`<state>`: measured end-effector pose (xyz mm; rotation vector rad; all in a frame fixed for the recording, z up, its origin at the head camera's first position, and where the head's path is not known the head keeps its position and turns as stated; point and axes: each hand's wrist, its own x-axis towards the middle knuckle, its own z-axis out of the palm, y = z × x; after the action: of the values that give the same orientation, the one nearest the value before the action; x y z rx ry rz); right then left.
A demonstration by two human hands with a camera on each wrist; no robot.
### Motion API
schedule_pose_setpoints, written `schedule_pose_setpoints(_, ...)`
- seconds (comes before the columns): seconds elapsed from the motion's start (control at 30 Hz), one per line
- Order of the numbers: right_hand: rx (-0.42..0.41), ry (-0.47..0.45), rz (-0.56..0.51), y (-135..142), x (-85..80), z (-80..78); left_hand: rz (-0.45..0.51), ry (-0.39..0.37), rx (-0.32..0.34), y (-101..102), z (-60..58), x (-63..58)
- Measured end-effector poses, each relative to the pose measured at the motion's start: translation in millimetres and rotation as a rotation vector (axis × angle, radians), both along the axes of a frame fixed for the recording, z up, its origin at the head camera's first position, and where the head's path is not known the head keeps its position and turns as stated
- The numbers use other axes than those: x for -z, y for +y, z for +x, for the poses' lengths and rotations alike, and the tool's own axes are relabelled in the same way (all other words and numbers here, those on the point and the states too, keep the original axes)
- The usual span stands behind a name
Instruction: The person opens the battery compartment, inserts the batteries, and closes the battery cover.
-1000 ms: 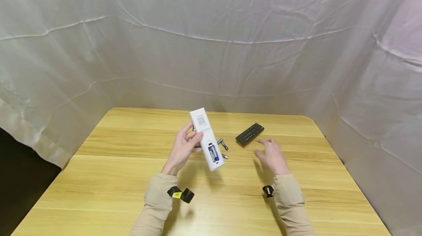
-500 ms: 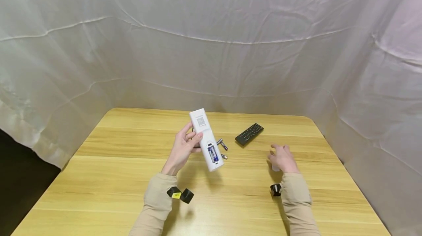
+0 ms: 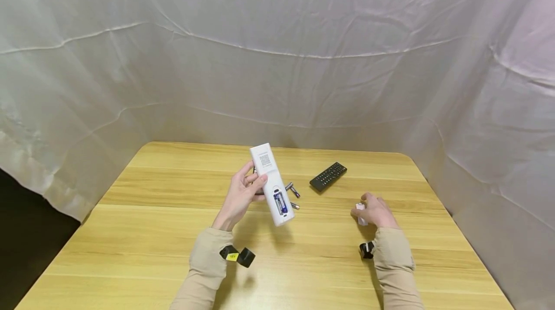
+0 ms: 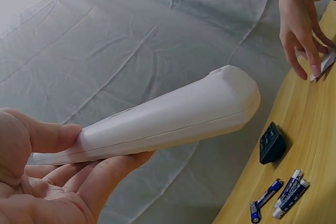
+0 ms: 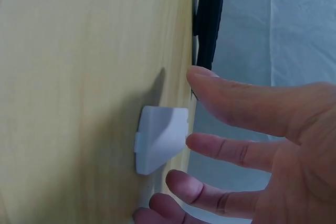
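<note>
White remote: a long white plastic remote control [image 3: 272, 183], held above the table with its back to the head camera, slanting; a square printed code marks its far end.
Battery bay: uncovered at the near end, with blue-and-silver cylindrical batteries [image 3: 281, 202] lying side by side inside.
Left hand: the left hand [image 3: 243, 192] grips the white remote, thumb across the back and fingers underneath.
Right hand: the right hand [image 3: 377, 211] is low over the right part of the table, its fingers parted and slightly bent, gripping nothing; whether a fingertip touches the piece below, I cannot tell.
White cover: a small white plastic cover [image 5: 161, 137] with a little tab on one edge, at the table by the right hand's fingertips.
Black remote: a slim black remote control [image 3: 328, 176] lies buttons up, between the white remote and the right hand but farther back.
Loose batteries: several blue-and-silver loose cells [image 4: 291, 198] lie close together on the wood, partly hidden behind the white remote in the head view.
Table: pale yellow wood-grain tabletop [image 3: 151, 233].
Backdrop: wrinkled greyish-white fabric curtain [image 3: 277, 74].
Sleeves: beige cloth sleeves [image 3: 209, 252].
</note>
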<state>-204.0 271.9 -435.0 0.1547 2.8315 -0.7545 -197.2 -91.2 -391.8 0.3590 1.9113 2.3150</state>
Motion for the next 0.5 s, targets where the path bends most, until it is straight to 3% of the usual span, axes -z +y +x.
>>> schedule_pose_setpoints(0.33,0.016,-0.031,-0.018,0.0,2.1,-0.8,-0.005,-0.01,0.001,0.2,-0.5,0.3)
schedule_pose_setpoints(0.5,-0.001,-0.031,0.041,-1.1,5.2,-3.9,-0.005,-0.005,0.005,-0.6,-0.4,0.5)
